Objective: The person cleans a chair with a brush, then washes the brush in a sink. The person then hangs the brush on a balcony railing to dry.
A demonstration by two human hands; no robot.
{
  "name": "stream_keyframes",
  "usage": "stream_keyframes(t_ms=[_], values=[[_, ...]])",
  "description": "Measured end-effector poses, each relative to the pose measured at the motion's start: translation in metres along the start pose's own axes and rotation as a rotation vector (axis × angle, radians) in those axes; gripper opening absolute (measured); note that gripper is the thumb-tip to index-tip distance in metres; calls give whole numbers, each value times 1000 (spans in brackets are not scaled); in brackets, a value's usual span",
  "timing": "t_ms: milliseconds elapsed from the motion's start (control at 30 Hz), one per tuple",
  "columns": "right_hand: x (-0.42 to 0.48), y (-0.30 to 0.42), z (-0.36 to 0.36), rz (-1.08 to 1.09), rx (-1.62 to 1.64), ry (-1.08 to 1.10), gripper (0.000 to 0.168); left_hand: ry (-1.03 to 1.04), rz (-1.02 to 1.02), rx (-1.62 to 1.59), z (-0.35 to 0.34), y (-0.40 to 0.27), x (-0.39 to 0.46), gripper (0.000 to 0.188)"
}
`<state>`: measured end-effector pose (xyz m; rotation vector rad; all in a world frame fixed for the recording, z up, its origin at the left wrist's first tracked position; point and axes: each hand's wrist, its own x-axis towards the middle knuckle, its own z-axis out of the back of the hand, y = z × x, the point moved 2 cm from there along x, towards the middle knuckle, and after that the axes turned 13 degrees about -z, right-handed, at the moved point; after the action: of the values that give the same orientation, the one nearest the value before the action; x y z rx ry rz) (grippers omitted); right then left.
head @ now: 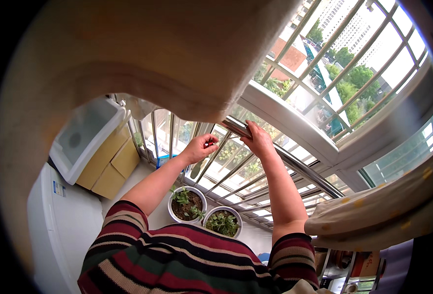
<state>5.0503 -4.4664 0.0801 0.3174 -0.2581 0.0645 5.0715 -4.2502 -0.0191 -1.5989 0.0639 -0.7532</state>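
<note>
My left hand [196,150] is pinched around a small red-and-dark handled tool [210,143], mostly hidden by the fingers; it may be a screwdriver. My right hand [260,142] grips the polished metal handrail [304,174] of a window guard, fingers on its upper side and thumb beneath. Thin upright metal bars [231,174] run down from this rail, between and below my hands. A hanging cloth curtain [157,66] covers the upper left and hides the far stretch of the rail.
Two white pots with plants, one left [187,204] and one right [222,222], stand on the floor below. A cardboard box [117,169] carries a white-rimmed bin [67,175] beside a white appliance [65,220]. Another curtain [371,209] hangs right of the barred window [293,106]. Shelves [352,268] hold items.
</note>
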Motion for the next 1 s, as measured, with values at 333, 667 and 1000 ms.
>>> stream_keyframes(t_ms=[333,667,1000], values=[[14,-1,8,-100,98,97,81,24,-34,97,7,3,16,20],[41,7,-8,-31,39,211,87,-71,-21,145,23,35,15,22],[75,-25,-42,-190,297,413,55,-147,88,250,52,74,14,22]])
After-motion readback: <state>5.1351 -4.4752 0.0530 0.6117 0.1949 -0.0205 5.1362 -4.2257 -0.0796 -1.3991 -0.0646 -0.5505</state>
